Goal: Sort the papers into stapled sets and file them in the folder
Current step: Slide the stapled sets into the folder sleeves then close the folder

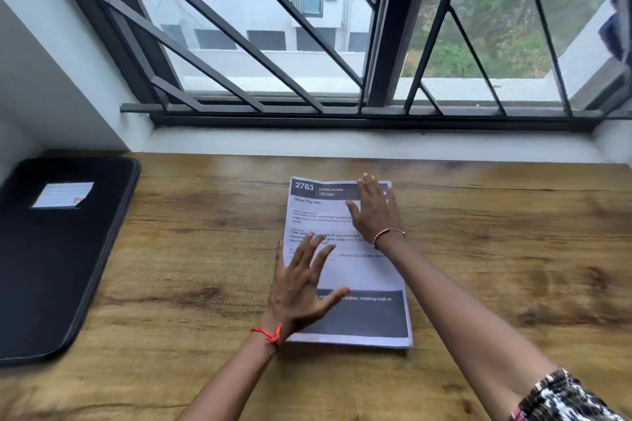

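Note:
A stack of printed papers [362, 275] lies in the middle of the wooden table [513, 249]; the top sheet reads "2763 Living Room". My left hand [302, 287] lies flat on the stack's lower left part, fingers spread and straight. My right hand [374, 210] rests flat on the upper right part of the top sheet, fingers straight. A closed black folder [58, 260] with a white label lies at the table's left edge, well apart from both hands. No stapler is in view.
A barred window [342, 44] and its white sill [342, 143] run along the table's far edge. A white wall stands behind the folder at the left. Bare wood lies to the right of the papers and between them and the folder.

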